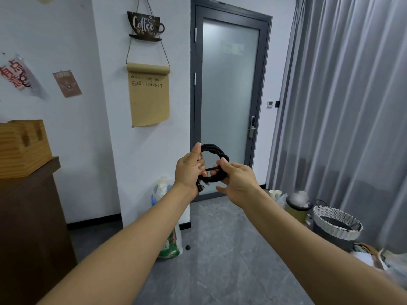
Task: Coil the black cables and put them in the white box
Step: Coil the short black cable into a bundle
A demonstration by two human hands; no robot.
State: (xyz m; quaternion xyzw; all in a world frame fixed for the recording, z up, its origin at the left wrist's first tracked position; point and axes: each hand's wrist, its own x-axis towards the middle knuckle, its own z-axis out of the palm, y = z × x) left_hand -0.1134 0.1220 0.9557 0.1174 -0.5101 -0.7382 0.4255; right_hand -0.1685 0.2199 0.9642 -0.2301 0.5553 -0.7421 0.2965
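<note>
Both hands are raised at the centre of the frame: the left hand [189, 168] is curled round one side of the coiled black cable [217, 160], while the right hand [236, 180] pinches a loose end between thumb and fingertip. Light, limp, braided cord is judged likely to spring open, so the bundled loops should be gripped together. No white box can be seen; a woven basket [337, 223] sits lower right.

Soft, even, cool light fills my room, with faint shadows. Wide-angle bending bows the curtain [343, 106] and door [229, 95]; edges blur slightly.
</note>
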